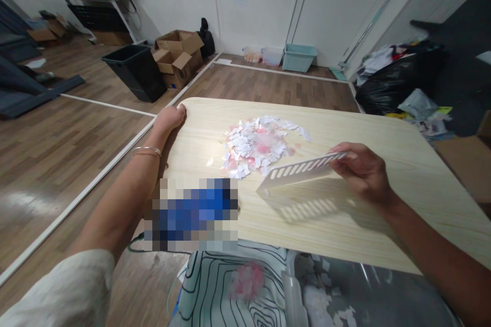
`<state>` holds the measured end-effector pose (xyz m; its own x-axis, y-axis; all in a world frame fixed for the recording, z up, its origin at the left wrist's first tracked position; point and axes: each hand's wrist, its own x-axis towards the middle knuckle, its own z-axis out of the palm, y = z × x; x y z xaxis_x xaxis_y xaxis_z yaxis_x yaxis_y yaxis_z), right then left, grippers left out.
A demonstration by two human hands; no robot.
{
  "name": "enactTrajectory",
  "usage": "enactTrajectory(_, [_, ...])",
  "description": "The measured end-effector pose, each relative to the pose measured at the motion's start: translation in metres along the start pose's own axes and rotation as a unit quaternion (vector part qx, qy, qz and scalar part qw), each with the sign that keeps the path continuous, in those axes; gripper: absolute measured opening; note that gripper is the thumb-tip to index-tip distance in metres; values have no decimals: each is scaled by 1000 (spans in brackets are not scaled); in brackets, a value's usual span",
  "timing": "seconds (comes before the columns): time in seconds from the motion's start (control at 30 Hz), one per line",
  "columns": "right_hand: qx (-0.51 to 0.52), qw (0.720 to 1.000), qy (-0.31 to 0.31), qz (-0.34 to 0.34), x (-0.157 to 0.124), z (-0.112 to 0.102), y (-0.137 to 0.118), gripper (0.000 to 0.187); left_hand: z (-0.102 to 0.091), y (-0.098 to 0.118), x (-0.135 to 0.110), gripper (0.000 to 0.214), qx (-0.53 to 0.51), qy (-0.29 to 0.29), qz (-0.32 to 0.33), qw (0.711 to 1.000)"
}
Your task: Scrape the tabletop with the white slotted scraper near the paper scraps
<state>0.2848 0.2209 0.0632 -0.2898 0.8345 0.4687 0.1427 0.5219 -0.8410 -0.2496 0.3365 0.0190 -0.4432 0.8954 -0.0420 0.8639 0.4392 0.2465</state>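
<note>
My right hand (362,171) pinches one end of a thin white slotted plastic panel (299,173). The panel stands tilted on its edge over the table, its lower left corner close to the wood, and casts a striped shadow. Left of it lies a loose pile of torn white and pink paper scraps (245,143), with a short tail trailing off to the right. At the far left corner, my left hand (172,115) is closed around the rim of the pale wooden table (383,138); its fingertips are partly hidden.
A pixelated blue object (195,209) with a cable lies at the table's near left. Below the near edge are a grey plastic bin (368,291) holding paper scraps and a patterned cloth (215,286). Beyond stand a black bin (134,71), cardboard boxes (178,56) and black bags (395,79).
</note>
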Motion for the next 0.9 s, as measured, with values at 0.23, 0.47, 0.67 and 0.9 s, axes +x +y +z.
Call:
enactTrajectory(0.23, [49,991,-68,108,7,-16,6,34,-3,5,-7,81,-5,12,-36,999])
enactTrajectory(0.47, [70,978,-107,167,16,-30,5,43,-8,10,-14,80,-12,19,-52,998])
enactTrajectory(0.67, [90,940,-240,223,20,-41,3,41,-16,18,-24,76,-37,5,-66,997])
enactTrajectory(0.9, [171,929,-183,272,18,-37,5,50,-16,18,-24,73,-34,11,-66,997])
